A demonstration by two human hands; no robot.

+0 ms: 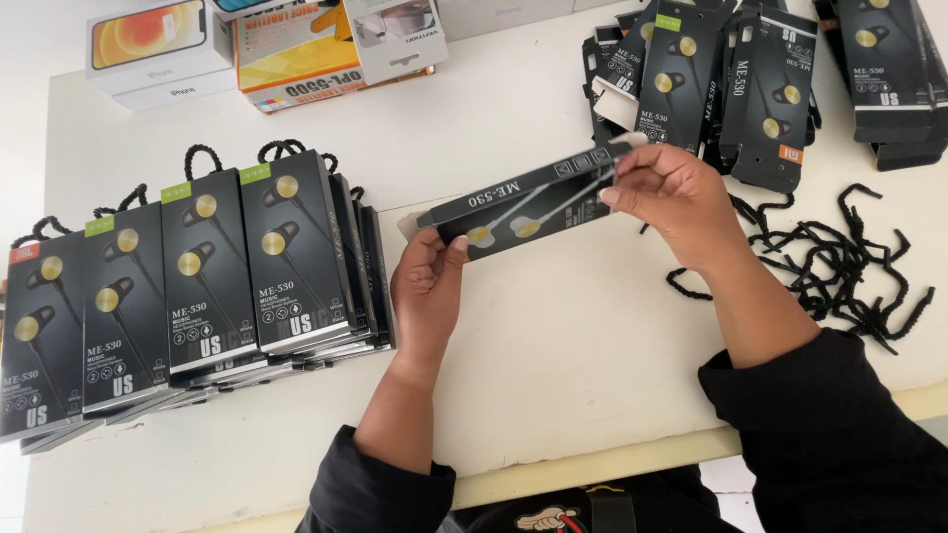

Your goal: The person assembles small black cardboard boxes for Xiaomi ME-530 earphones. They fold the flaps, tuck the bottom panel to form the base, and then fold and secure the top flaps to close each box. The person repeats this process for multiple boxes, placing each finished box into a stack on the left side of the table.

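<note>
White table, viewed from above. Largest group: rows of closed black earphone boxes at left, overlapping like shingles, each with a black cord loop at its top; these look finished. Far right: heap of flat black box sleeves, no loops fitted, apparently waiting. Near right: loose pile of black cord loops, well apart from the finished rows. Far edge: a few white and yellow cartons, untouched.

In hand: one black box, held flat above table centre. Left hand grasps its lower end, fingers curled under. Right hand pinches the opposite end, where a clear insert with gold earbuds shows partly outside the sleeve.

Judgement: batch partly through; this box not closed, no loop on it yet
</note>
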